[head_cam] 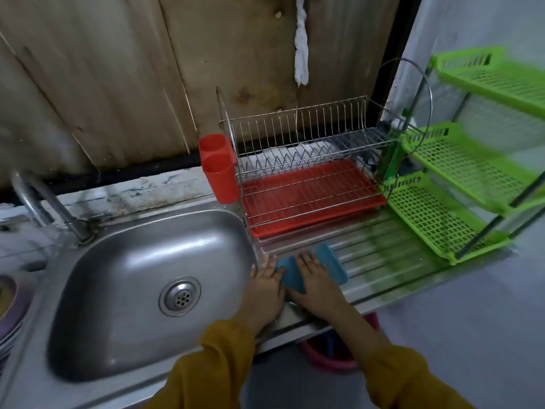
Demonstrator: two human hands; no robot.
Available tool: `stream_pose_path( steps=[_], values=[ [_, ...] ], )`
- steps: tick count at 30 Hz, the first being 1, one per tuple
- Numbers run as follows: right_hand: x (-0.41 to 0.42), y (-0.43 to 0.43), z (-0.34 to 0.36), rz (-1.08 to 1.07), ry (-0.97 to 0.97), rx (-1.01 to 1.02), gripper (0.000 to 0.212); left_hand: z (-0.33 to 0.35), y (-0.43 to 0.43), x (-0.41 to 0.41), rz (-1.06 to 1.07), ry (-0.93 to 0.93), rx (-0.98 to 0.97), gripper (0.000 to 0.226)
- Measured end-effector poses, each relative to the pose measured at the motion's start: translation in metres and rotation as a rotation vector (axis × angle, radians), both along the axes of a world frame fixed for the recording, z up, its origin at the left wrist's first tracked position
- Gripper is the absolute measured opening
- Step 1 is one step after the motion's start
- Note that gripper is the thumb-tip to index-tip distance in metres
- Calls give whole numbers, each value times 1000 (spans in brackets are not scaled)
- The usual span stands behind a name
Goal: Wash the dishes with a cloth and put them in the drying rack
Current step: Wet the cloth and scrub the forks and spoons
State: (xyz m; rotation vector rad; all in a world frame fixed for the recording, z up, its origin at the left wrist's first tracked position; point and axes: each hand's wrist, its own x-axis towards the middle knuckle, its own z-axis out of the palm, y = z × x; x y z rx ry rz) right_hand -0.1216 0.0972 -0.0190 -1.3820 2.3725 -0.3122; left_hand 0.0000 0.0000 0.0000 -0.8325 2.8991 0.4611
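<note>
Dim, soft light; glare on the sink [165,246]; smeared green shelves [460,184]; bowed wide-angle edges.

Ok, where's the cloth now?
Head view: cloth on the draining board right of the sink, under the right hand, beside the left hand, before the drying rack.

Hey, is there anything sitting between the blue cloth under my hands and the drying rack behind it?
Nothing visible does. The right hand lies flat on the blue cloth and the left hand touches its edge. Only bare ribbed drainboard lies between the cloth and the drying rack with its red tray.
</note>
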Motion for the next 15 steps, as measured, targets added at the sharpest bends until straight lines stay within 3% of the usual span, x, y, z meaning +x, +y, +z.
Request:
stream_pose_path(
  steps=[6,10,12,15],
  values=[
    [-11,4,-7,158,61,113,111,-2,-3,-5,-5,19,5,52],
    [-7,0,-5,97,111,60,75,-3,-4,-5,15,69,53,50],
    [-2,-1,-1,39,39,4,73,-2,-3,-6,130,183,220,46],
    [3,0,11,-136,-148,-174,42,11,1,-4,411,440,505,35]
  ],
)
